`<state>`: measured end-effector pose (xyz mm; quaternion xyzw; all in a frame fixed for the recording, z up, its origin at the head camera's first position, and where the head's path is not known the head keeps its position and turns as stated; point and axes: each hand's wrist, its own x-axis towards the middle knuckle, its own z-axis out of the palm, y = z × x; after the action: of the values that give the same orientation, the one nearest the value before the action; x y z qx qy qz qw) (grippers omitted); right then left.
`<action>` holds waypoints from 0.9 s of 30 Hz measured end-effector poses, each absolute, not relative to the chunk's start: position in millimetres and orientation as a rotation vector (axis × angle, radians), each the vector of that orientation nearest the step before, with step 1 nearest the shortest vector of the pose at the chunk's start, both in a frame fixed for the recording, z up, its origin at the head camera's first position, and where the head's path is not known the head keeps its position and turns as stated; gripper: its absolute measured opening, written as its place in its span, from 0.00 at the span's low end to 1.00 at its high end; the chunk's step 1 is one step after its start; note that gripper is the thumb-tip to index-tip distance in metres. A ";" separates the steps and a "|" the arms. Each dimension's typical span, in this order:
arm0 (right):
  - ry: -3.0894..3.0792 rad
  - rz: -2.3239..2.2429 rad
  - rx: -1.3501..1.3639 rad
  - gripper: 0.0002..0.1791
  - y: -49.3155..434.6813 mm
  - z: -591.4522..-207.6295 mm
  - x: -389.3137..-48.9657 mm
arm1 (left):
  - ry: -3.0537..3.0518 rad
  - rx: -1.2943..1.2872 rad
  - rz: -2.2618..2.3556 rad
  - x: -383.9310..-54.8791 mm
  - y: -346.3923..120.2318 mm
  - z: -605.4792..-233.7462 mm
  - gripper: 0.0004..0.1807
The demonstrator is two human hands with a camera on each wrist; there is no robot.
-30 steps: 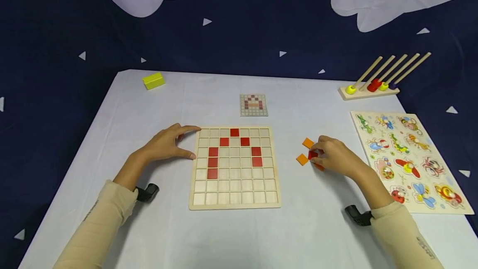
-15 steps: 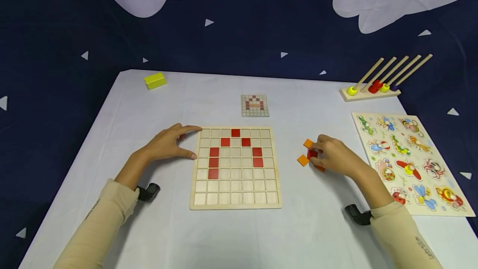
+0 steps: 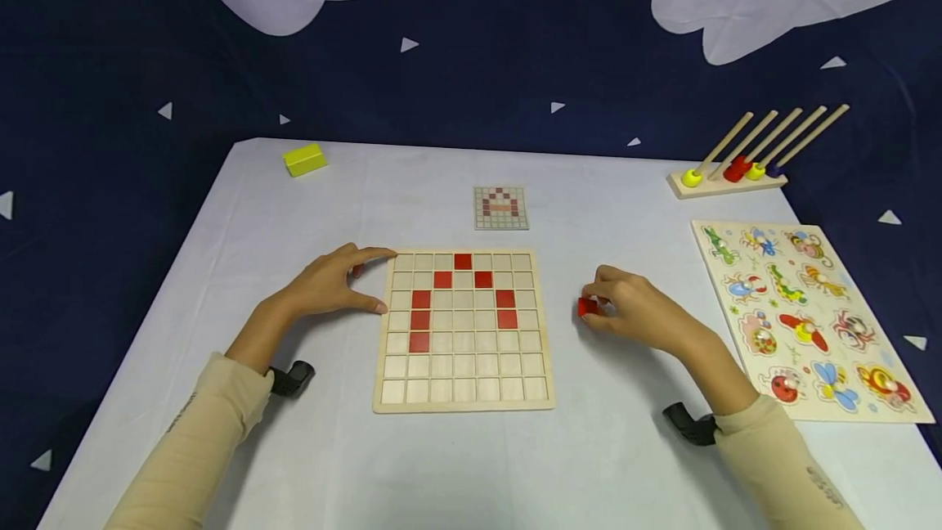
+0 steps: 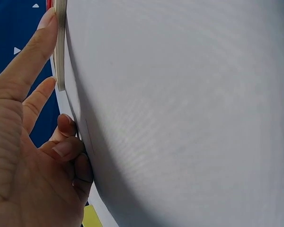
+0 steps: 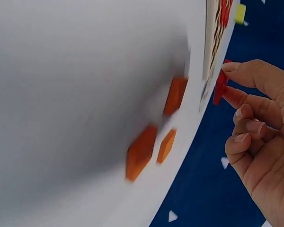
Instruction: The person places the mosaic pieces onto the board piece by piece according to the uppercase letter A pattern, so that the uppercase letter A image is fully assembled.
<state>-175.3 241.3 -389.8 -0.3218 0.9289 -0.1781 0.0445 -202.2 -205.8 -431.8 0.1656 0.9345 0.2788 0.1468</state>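
Observation:
My right hand (image 3: 633,309) pinches a small red square tile (image 3: 587,307) between thumb and fingertips, raised off the table right of the board. The tile also shows in the right wrist view (image 5: 220,87). Below it there lie three orange tiles (image 5: 141,151), which the hand hides in the head view. A wooden grid board (image 3: 465,366) lies flat, with several red tiles (image 3: 419,320) set in its cells in a peaked shape. My left hand (image 3: 324,283) touches the board's left edge, thumb and index finger extended apart; its other fingers curl beneath, seen in the left wrist view.
Behind the board lies a small pattern card (image 3: 501,208). A yellow block (image 3: 304,160) sits at the back left. At the right are an insect puzzle board (image 3: 809,317) and a peg stacker (image 3: 728,184) with beads.
My right hand has lifted the red tile from among the orange tiles and moved left towards the board. The left hand stays at the board's edge.

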 end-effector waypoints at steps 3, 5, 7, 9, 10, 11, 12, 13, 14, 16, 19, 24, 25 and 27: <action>2.811 -0.546 -1.022 0.11 229.9 -389.0 -173.0 | 2.688 0.473 0.802 -202.0 -205.4 -431.2 0.49; 2.792 -0.548 -1.063 0.10 222.8 -388.5 -171.4 | 2.689 0.468 0.800 -201.7 -205.3 -431.1 0.49; 2.768 -0.550 -1.096 0.10 215.7 -388.1 -169.7 | 2.691 0.465 0.795 -202.0 -205.1 -431.4 0.49; 2.740 -0.555 -1.122 0.10 208.4 -388.0 -168.1 | 2.692 0.458 0.791 -202.5 -204.9 -431.7 0.49; 2.726 -0.559 -1.133 0.10 204.7 -388.2 -167.4 | 2.693 0.455 0.788 -202.7 -204.8 -431.9 0.49; 2.714 -0.558 -1.142 0.11 201.1 -388.4 -166.7 | 2.693 0.454 0.785 -203.0 -204.7 -432.2 0.49; 2.698 -0.563 -1.149 0.11 197.4 -388.5 -166.0 | 2.694 0.453 0.785 -203.2 -204.5 -432.3 0.49; 2.686 -0.562 -1.161 0.11 193.9 -389.0 -165.5 | 2.694 0.450 0.783 -203.3 -204.3 -432.6 0.49; 2.674 -0.564 -1.174 0.10 190.5 -389.5 -164.9 | 2.692 0.449 0.784 -203.4 -204.3 -432.8 0.49; 2.653 -0.560 -1.199 0.10 183.9 -390.4 -163.8 | 2.692 0.449 0.780 -203.3 -204.2 -433.2 0.49; 2.640 -0.539 -1.238 0.11 175.1 -392.3 -162.5 | 2.695 0.448 0.770 -203.2 -204.4 -434.0 0.49; 2.621 -0.525 -1.272 0.12 163.2 -395.8 -160.9 | 2.704 0.446 0.767 -202.8 -204.7 -434.2 0.49; 2.611 -0.524 -1.271 0.12 161.3 -396.4 -160.5 | 2.704 0.447 0.769 -202.7 -204.7 -434.1 0.49; 2.595 -0.514 -1.261 0.13 158.3 -397.3 -159.3 | 2.702 0.452 0.774 -202.8 -204.6 -433.8 0.49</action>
<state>-159.3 158.3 -397.3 -0.4279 0.8806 -0.1743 0.1054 -202.8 -204.6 -433.8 0.1570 0.9389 0.2688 0.1467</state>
